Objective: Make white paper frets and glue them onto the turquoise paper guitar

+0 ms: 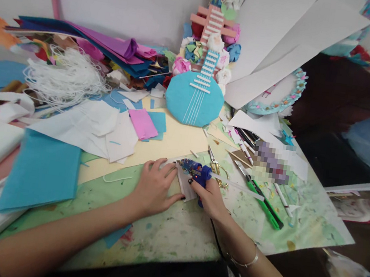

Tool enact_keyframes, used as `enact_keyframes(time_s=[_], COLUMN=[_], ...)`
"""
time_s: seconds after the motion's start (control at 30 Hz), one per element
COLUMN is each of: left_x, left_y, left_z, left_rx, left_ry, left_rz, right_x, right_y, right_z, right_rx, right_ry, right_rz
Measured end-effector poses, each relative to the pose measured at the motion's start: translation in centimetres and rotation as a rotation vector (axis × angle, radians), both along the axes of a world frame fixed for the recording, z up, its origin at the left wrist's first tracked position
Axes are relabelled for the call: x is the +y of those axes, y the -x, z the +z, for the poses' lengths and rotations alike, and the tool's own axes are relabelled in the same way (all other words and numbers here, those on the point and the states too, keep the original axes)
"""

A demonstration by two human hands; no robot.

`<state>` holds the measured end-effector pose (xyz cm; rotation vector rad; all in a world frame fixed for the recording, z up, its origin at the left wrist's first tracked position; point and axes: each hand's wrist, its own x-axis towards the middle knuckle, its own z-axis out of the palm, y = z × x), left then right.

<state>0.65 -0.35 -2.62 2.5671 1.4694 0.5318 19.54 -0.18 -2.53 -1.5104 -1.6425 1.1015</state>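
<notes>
My right hand (209,196) is wrapped round a blue glue gun (197,171), whose nozzle points left at a small white paper piece (185,185) on the table. My left hand (154,187) lies flat with fingers spread, pressing on that white paper and the cream sheet (170,143) beneath it. A bracelet sits on my right wrist. The gun's black cord runs down toward me.
A blue paper guitar (195,95) with paper flowers leans at the back. Green-handled cutters (263,203), scissors (216,163) and pens lie to the right. White string (66,77), coloured paper stacks (91,43), a blue sheet (42,171) and white scraps crowd the left.
</notes>
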Motion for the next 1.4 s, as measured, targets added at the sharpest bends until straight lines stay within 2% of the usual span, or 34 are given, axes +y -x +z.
enact_keyframes(time_s=[0.5,0.83,1.0,1.13,1.4], left_x=[0.0,-0.1,-0.1,-0.1,-0.1], left_y=[-0.1,-0.1,-0.1,-0.1,0.0], left_z=[-0.1,0.1,0.2,0.1,-0.1], left_rx=[-0.006,-0.01,-0.005,0.005,0.006], left_ry=[0.013,0.012,0.018,0.022,0.016], left_rz=[0.008,0.008,0.007,0.005,0.006], right_x=[-1.0,0.0,-0.9,-1.7,-1.5], right_y=[-0.4,0.0,-0.3,-0.6,-0.3], right_z=[0.5,0.1,0.5,0.7,0.6], right_rx=[-0.016,-0.021,-0.034,0.028,0.0], right_ry=[0.03,-0.009,0.02,-0.013,-0.002], right_rz=[0.021,0.008,0.02,0.034,0.024])
